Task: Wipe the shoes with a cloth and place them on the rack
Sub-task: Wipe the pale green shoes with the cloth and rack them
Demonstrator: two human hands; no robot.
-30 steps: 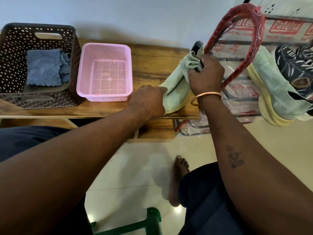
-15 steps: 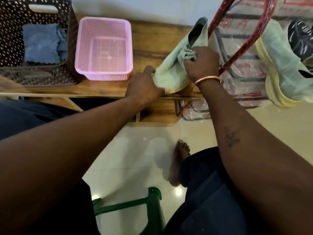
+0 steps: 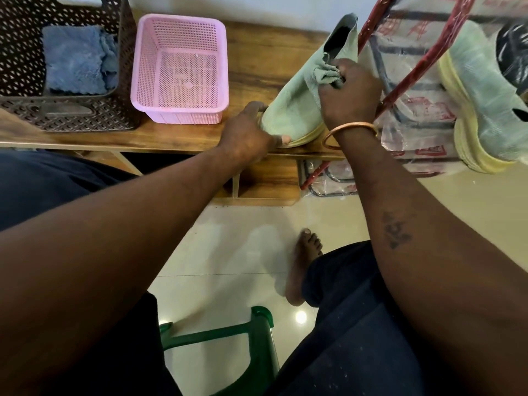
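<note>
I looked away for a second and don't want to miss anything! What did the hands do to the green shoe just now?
The left hand slid off the top of the green shoe and now pinches its toe. The right hand rubbed the cloth a little down from the heel. Unchanged: the shoe stays on the table, and the pink basket has not moved.

We are wearing a thin copper-coloured bangle (image 3: 354, 125) on our right wrist. A small dark tattoo (image 3: 395, 234) is showing on the right forearm (image 3: 434, 267), and the left arm (image 3: 114, 238) is showing bare too. A dark navy garment (image 3: 351, 324), flecked with pale specks, is covering our legs. One foot (image 3: 304, 264) is going bare.
</note>
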